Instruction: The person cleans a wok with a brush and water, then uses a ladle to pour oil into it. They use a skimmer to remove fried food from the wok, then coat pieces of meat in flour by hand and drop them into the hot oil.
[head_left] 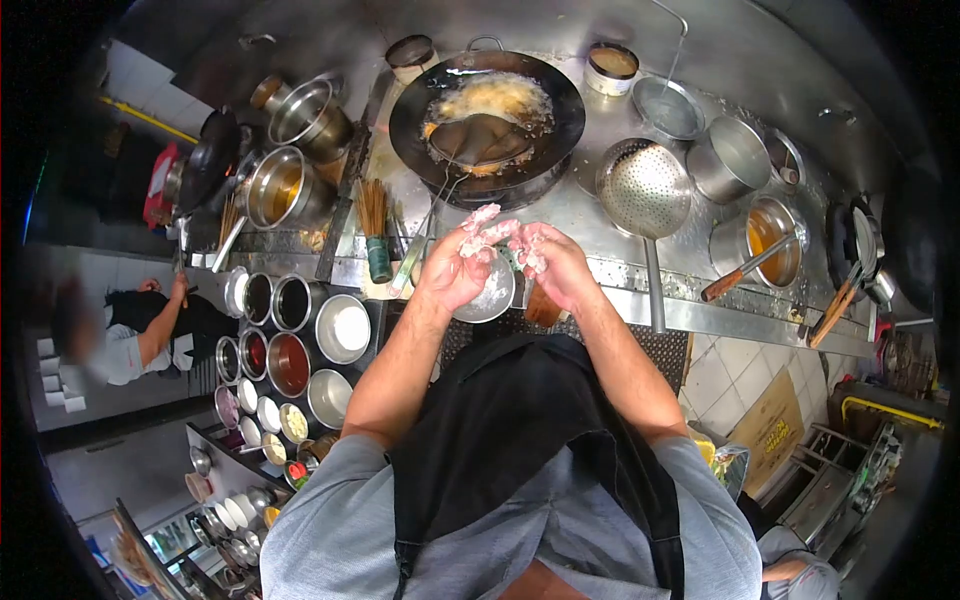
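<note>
My left hand [455, 268] pinches pink raw meat pieces [488, 236] with a whitish coating. Close beside it, my right hand [558, 265] has more of the coated meat in its fingers. Beneath both hands sits a metal bowl [490, 302] with white residue in it, partly hidden by them. Just beyond is a dark wok [408, 118] of bubbling, foamy oil. A dark wire skimmer [482, 142] rests in that oil, its handle leaning toward my left hand.
A perforated ladle [645, 190] lies right of the wok, near metal pots [728, 160]. A bamboo brush [374, 235] stands at left, by several sauce containers [290, 362]. Another person [135, 340] works at far left; part of a person [800, 575] shows lower right.
</note>
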